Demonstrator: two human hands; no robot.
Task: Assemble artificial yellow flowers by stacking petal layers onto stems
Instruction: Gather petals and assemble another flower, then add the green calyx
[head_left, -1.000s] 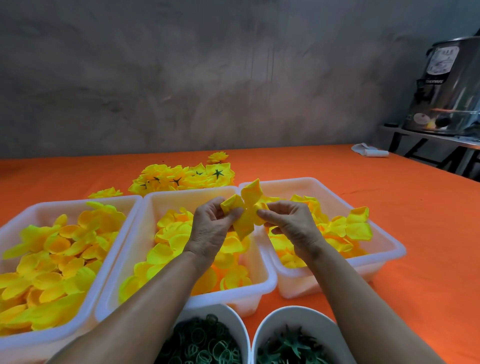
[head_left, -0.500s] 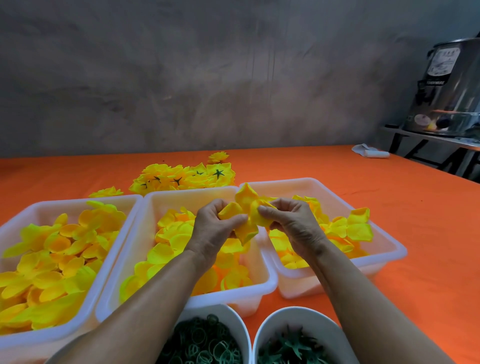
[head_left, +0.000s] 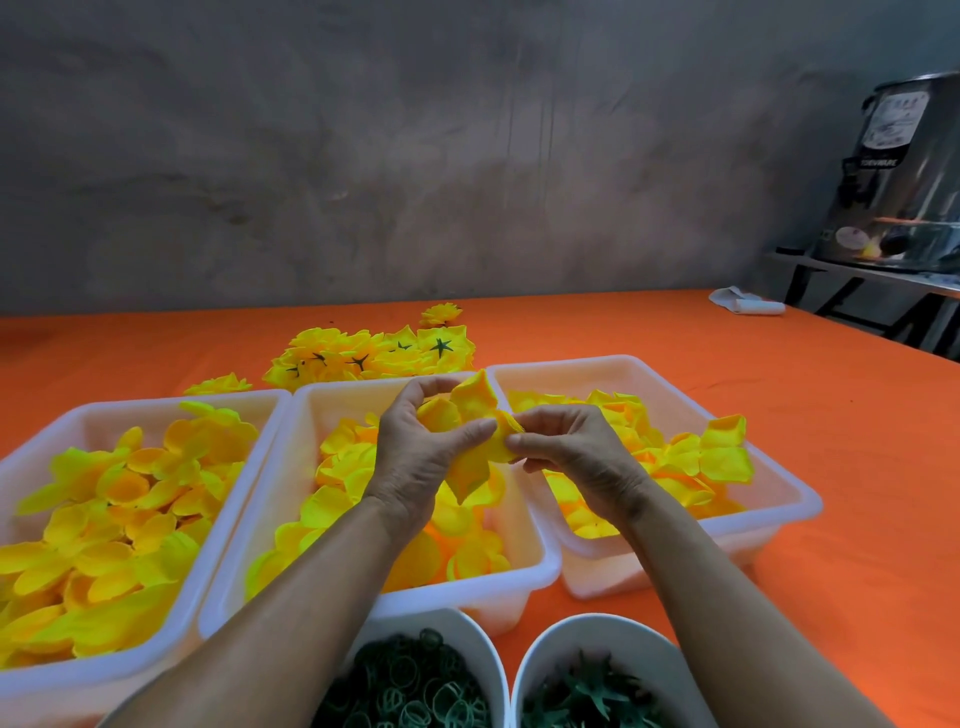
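Both hands hold one yellow petal layer (head_left: 470, 410) above the middle white tray (head_left: 524, 564). My left hand (head_left: 421, 457) curls round its left side, thumb and forefinger framing a petal. My right hand (head_left: 569, 452) pinches the layer's right edge between thumb and fingertips. One petal hangs down between the hands. The middle tray, the left tray (head_left: 223, 530) and the right tray (head_left: 779, 512) each hold several loose yellow petal layers. No stem is visible in the hands.
Several finished yellow flowers (head_left: 374, 356) with green backs lie on the orange table (head_left: 779, 415) behind the trays. Two white bowls at the front edge hold green rings (head_left: 410, 686) and green calyx pieces (head_left: 587, 693). A steel urn (head_left: 904, 182) stands far right; a white roll (head_left: 748, 304) lies nearby.
The petal layer has been turned and pulled in between the hands. My left hand has wrapped further round it, and the right-hand pinch has shifted to its right edge.
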